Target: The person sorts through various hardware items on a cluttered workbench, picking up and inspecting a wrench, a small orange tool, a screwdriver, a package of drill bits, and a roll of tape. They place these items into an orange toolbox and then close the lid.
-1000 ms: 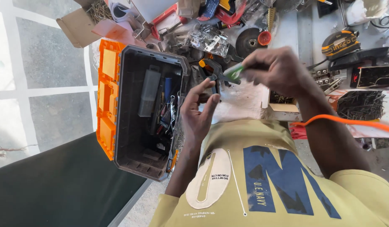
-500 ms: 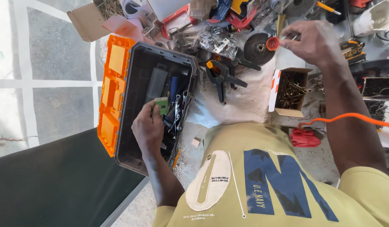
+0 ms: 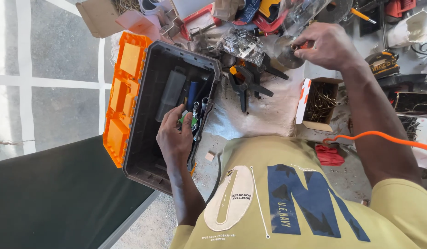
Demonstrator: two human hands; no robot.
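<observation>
My left hand (image 3: pixel 175 136) reaches into an open dark grey toolbox (image 3: pixel 144 159) and grips a small green-handled tool (image 3: pixel 188 121) among the metal tools lying inside. My right hand (image 3: pixel 328 46) is stretched out to the pile at the far side. Its fingertips pinch a small orange piece (image 3: pixel 304 45) against a round grey disc (image 3: pixel 284 53). The toolbox's orange lid (image 3: pixel 123 94) lies folded open to the left.
A black clamp with orange tips (image 3: pixel 245 84) lies on pale cloth beside the toolbox. An open carton of nails (image 3: pixel 318 102) sits below my right hand. An orange cable (image 3: pixel 379 135) crosses my right arm. Near it are a red rag (image 3: pixel 328 155) and a tape measure (image 3: pixel 382 62).
A second ago both hands held the green-handled tool together over the cloth. Since then my left hand carried it down into the toolbox and my right hand reached up to the disc.
</observation>
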